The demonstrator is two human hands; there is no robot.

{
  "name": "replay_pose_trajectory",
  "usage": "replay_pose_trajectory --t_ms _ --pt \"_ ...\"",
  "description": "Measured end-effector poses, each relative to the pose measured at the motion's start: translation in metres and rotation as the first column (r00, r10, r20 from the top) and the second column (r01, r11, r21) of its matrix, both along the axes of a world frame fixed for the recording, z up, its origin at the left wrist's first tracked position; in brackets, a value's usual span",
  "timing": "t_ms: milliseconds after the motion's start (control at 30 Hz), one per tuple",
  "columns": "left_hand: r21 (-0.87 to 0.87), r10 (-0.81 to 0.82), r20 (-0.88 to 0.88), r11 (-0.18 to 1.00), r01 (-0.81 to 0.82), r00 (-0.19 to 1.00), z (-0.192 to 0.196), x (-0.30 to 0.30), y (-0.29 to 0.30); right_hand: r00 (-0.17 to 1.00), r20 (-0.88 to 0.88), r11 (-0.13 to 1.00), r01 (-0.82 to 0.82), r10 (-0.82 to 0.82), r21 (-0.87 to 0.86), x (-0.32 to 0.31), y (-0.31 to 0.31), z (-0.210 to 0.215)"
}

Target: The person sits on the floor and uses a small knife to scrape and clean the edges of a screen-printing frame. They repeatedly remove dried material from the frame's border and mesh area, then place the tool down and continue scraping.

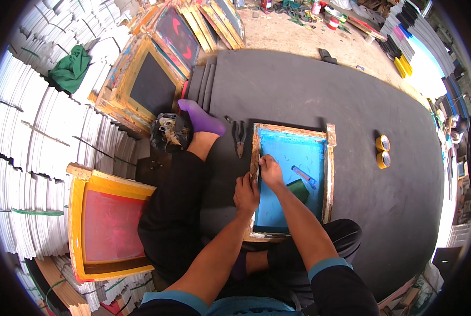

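A wooden screen-printing frame [327, 181] with blue mesh [277, 145] lies in front of me, its near end by my folded leg. My left hand [246, 194] is closed over the frame's left bar, fingers curled at the wood. Just beyond it, my right hand [270, 171] pinches at the inner edge of that same bar; whatever its fingertips hold is too small to make out. On the mesh lie a blue utility knife [304, 177] and a dark green piece [298, 190], partly covered by my right forearm. Pliers [239, 139] rest left of the frame.
Two yellow tape rolls [383, 151] sit right of the frame on the dark mat [388, 210]. A red-meshed yellow frame [77, 221] leans at my left before stacked white sheets [35, 137]. Farther off stand more frames [120, 89] and a black bag [167, 132] near my foot.
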State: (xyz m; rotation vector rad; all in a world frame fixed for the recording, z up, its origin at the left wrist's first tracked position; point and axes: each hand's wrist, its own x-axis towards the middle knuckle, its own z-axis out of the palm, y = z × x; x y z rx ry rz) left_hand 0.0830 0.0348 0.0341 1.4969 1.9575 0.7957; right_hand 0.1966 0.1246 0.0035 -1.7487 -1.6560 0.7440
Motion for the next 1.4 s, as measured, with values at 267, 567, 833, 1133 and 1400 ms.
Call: replay_pose_trajectory --t_ms 267,567,833,1133,1400 --pt "0.017 0.000 0.029 1.000 0.000 1.000 -0.003 -0.001 -0.001 0.996 -0.086 0.999 -0.033 0.032 -0.001 0.008 -0.046 0.012" --pt "0.495 -0.160 0.097 0.864 0.092 0.982 0.012 -0.031 -0.019 0.958 -0.283 0.984 -0.093 0.047 -0.152 -0.008 -0.082 0.053" --pt "0.275 -0.071 0.591 0.954 -0.118 0.804 0.023 -0.072 -0.021 0.924 -0.378 0.993 -0.095 0.062 -0.070 -0.059 -0.080 0.074" --pt "0.040 0.238 0.789 0.900 -0.435 0.566 0.039 -0.120 0.008 0.792 -0.611 0.955 -0.186 0.005 -0.233 -0.108 -0.074 0.099" --pt "0.173 0.312 0.718 0.786 -0.594 0.623 0.047 -0.246 0.136 0.800 -0.599 0.939 -0.229 0.033 -0.255 -0.082 -0.080 0.084"
